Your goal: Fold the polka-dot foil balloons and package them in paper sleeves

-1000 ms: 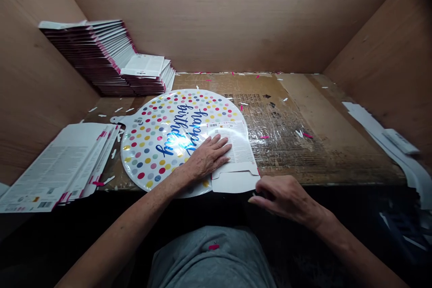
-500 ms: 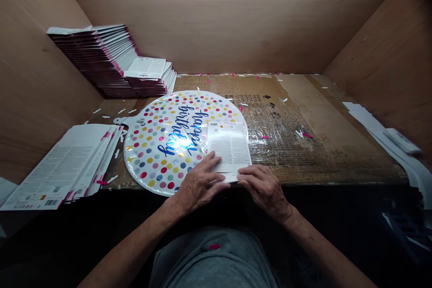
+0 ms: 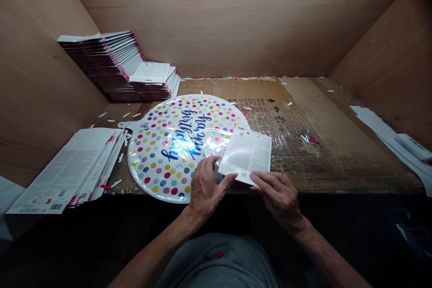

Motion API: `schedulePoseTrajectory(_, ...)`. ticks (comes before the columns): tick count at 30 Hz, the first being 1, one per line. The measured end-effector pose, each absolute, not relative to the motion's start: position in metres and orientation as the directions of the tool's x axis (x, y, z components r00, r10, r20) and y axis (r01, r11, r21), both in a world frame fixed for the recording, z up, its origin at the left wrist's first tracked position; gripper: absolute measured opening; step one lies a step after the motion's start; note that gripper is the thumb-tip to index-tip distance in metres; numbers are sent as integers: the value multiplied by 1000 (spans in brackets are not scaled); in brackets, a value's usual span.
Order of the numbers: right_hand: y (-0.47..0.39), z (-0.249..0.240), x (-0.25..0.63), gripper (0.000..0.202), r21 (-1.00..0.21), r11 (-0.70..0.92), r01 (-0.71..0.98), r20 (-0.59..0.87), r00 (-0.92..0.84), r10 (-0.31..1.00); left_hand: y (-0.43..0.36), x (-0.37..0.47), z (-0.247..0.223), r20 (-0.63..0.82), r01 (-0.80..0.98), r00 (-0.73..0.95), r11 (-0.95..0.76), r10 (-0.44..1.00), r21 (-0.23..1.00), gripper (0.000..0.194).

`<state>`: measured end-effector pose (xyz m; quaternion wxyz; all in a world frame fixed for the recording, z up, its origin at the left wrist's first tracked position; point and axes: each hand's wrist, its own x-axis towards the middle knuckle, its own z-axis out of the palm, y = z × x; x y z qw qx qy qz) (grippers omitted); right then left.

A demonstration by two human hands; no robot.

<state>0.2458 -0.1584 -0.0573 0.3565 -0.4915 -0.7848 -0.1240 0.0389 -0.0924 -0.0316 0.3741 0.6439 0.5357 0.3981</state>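
A white printed card packet lies tilted over the right edge of a round foil balloon with coloured dots and blue "happy birthday" lettering. My right hand pinches the packet's lower right corner between thumb and fingers. At the packet's lower left edge is my left hand, its thumb touching the edge and its fingers apart over the balloon's right side. The balloon lies flat, its tail pointing left.
A tall stack of folded cards leans at the back left. Flat printed cards lie at the front left. White strips rest at the right. Paper scraps dot the cardboard surface, with wooden walls around it.
The packet has turned and shifted right, and its lower part no longer shows an open flap. My right hand has moved right with it; my left hand has spread its thumb and fingers.
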Motion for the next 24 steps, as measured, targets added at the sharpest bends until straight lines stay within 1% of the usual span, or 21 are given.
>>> schedulePoseTrajectory(2,-146,-50,236,31,-171,496,851,709,-243,662,-92,38,-21,-68,184,106,47,992,982,49)
schedulePoseTrajectory(3,-138,-46,228,29,-170,509,844,709,-254,658,-90,38,-18,-154,65,128,147,980,987,48)
schedulePoseTrajectory(5,-121,-41,211,27,-178,514,839,688,-268,675,-84,37,-15,-278,-143,155,300,948,943,46)
schedulePoseTrajectory(7,-106,-37,194,26,-198,480,855,666,-242,705,-76,35,-16,-331,-277,109,348,937,895,47)
schedulePoseTrajectory(9,-93,-34,178,22,-234,434,870,633,-203,747,-70,33,-18,-323,-345,48,319,945,883,49)
schedulePoseTrajectory(11,-82,-29,164,21,-272,404,873,558,-198,806,-65,29,-22,-273,-364,-8,252,962,897,49)
schedulePoseTrajectory(13,-72,-22,152,21,-284,384,878,446,-234,864,-63,22,-25,-216,-311,-61,187,974,932,46)
schedulePoseTrajectory(16,-56,-8,138,12,-195,404,894,230,-359,905,-64,8,-27,-181,-88,-144,169,973,982,38)
schedulePoseTrajectory(17,-51,-3,134,11,-166,432,887,180,-403,897,-64,2,-27,-178,-13,-168,178,970,984,38)
schedulePoseTrajectory(18,-47,0,130,11,-153,468,870,168,-444,880,-63,-5,-27,-176,35,-184,186,967,982,39)
schedulePoseTrajectory(19,-45,1,126,13,-158,509,846,195,-479,856,-60,-13,-25,-174,51,-191,187,966,981,40)
schedulePoseTrajectory(20,-44,0,122,16,-177,558,811,252,-510,822,-56,-21,-23,-168,38,-194,179,966,983,42)
schedulePoseTrajectory(22,-52,-13,114,23,-217,660,719,383,-559,735,-37,-40,-16,-144,-38,-230,139,963,990,44)
schedulePoseTrajectory(23,-60,-24,111,23,-228,706,671,429,-582,691,-23,-50,-11,-127,-79,-264,110,956,991,45)
schedulePoseTrajectory(24,-69,-38,108,21,-235,731,641,445,-597,667,-5,-61,-4,-111,-117,-305,79,946,990,44)
